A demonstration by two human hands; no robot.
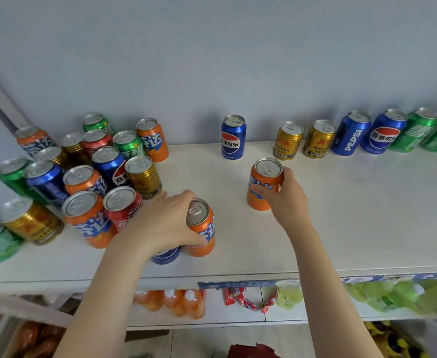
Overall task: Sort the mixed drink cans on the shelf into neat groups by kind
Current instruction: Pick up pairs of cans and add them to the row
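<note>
Head view: left hand [165, 223] curled round near orange can [203, 228], blue can [166, 256] just beside it; right hand [288, 195] curled round far orange can [263, 177], upright on shelf [341, 215].

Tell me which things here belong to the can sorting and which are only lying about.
Job: near orange can in left hand; far orange can in right hand; mixed cans on the left; back row of cans; shelf.
Lying about: orange bottles, red wrappers, green packets, all below the shelf.
</note>
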